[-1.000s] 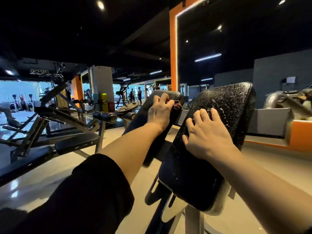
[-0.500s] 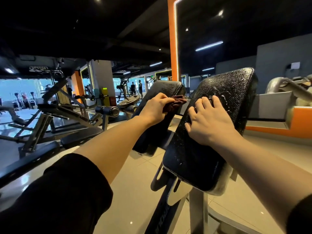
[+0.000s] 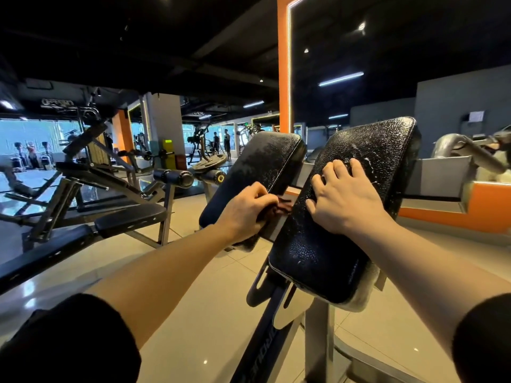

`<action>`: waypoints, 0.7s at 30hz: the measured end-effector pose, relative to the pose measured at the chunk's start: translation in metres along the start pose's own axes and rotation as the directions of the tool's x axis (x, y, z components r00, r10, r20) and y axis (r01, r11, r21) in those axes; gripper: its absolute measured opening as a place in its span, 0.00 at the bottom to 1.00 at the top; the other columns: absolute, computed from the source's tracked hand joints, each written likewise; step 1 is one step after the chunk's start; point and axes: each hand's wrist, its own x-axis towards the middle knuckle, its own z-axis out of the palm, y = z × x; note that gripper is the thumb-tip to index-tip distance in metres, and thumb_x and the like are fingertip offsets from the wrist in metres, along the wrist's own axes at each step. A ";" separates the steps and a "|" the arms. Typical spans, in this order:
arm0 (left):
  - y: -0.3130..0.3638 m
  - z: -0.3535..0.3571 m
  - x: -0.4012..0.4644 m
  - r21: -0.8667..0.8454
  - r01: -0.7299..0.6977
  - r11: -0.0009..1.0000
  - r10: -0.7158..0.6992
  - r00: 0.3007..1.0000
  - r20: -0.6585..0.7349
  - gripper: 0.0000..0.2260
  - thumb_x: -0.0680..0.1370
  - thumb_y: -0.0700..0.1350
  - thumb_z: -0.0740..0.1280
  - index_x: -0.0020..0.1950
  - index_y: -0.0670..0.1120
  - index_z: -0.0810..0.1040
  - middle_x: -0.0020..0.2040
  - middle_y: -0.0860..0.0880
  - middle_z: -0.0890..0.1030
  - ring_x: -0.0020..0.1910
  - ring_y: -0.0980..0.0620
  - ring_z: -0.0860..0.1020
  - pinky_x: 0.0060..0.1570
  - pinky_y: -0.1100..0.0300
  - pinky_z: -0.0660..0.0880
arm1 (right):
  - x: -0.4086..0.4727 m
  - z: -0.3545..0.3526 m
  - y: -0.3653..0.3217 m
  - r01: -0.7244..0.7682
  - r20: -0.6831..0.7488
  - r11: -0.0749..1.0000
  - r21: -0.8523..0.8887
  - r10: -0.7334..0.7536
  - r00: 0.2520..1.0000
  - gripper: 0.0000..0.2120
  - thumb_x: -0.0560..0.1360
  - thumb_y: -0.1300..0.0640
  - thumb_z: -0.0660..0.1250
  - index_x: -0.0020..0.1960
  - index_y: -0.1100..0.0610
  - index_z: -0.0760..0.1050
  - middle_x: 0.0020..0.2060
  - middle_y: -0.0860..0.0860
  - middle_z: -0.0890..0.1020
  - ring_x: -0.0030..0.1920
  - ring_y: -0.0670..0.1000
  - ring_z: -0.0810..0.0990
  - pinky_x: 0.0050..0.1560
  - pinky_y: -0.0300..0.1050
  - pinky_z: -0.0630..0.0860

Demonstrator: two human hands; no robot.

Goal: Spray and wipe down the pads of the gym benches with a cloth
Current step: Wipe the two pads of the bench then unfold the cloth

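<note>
Left hand [image 3: 246,210]: fingers curled, grasping a dark reddish cloth [image 3: 283,205]. The hand sits at the lower right edge of the left pad [image 3: 257,172].
Right hand [image 3: 341,199]: released, fingers spread and laid flat on the right pad [image 3: 331,244], in its upper half near the left edge.
Cloth: bunched under the left fingers; a fold protrudes into the gap between the two pads. Whether it touches the right pad cannot be told.
Left pad: black, tilted, top edge rounded. Upper face shows a dull wet patch.
Right pad: black, tilted, nearer the camera. Face carries droplets and white streaks, densest beside the right fingers [image 3: 336,168]. Lower edge overhangs a pale underside.
Gap between pads: narrow, running from the top corners down to the hands; a grey bracket shows within it.
Support: a dark slanted beam [image 3: 260,341] and a grey upright post [image 3: 318,335] under the right pad.
Floor [image 3: 210,305]: pale glossy tile, open below and between both forearms, and to the right of the post.
Left side: a flat black bench [image 3: 130,217] on a metal frame, well apart from the pads, with open tile between.
Right side: an orange-and-grey low wall [image 3: 453,214] behind the right pad.
Behind: an orange-framed mirror panel [image 3: 283,78] rising above the pads.
Sleeves: dark, at both lower corners.
</note>
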 end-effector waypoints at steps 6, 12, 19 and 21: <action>0.017 -0.014 0.078 -0.066 0.286 0.956 -0.294 0.932 -0.212 0.18 0.77 0.43 0.70 0.67 0.47 0.75 0.62 0.44 0.71 0.58 0.43 0.71 0.56 0.50 0.74 | 0.002 0.002 -0.001 0.001 -0.017 1.000 0.011 -0.001 1.000 0.30 0.80 0.40 0.44 0.74 0.57 0.61 0.74 0.59 0.62 0.74 0.60 0.57 0.74 0.61 0.49; 0.017 0.013 0.076 0.015 0.241 0.970 -0.241 0.970 -0.024 0.22 0.80 0.53 0.64 0.74 0.49 0.69 0.73 0.47 0.64 0.65 0.43 0.68 0.66 0.50 0.67 | 0.002 0.003 0.001 0.002 -0.040 0.999 0.036 -0.001 0.999 0.30 0.80 0.39 0.45 0.73 0.57 0.62 0.73 0.59 0.64 0.73 0.59 0.59 0.74 0.61 0.50; 0.009 0.009 0.018 0.016 0.229 0.973 -0.229 0.973 0.002 0.17 0.76 0.49 0.71 0.63 0.48 0.76 0.63 0.48 0.70 0.56 0.46 0.73 0.56 0.50 0.75 | 0.000 0.000 0.003 0.010 -0.010 0.999 0.038 -0.010 1.000 0.30 0.79 0.39 0.45 0.73 0.55 0.62 0.73 0.58 0.64 0.74 0.58 0.58 0.75 0.60 0.50; 0.015 0.011 -0.016 0.001 0.226 0.974 -0.226 0.974 0.030 0.17 0.74 0.49 0.72 0.61 0.48 0.77 0.62 0.49 0.70 0.55 0.47 0.73 0.56 0.50 0.76 | 0.000 0.000 0.002 0.008 -0.003 1.000 0.019 -0.008 1.000 0.29 0.80 0.39 0.45 0.72 0.56 0.64 0.72 0.58 0.65 0.73 0.58 0.59 0.74 0.60 0.51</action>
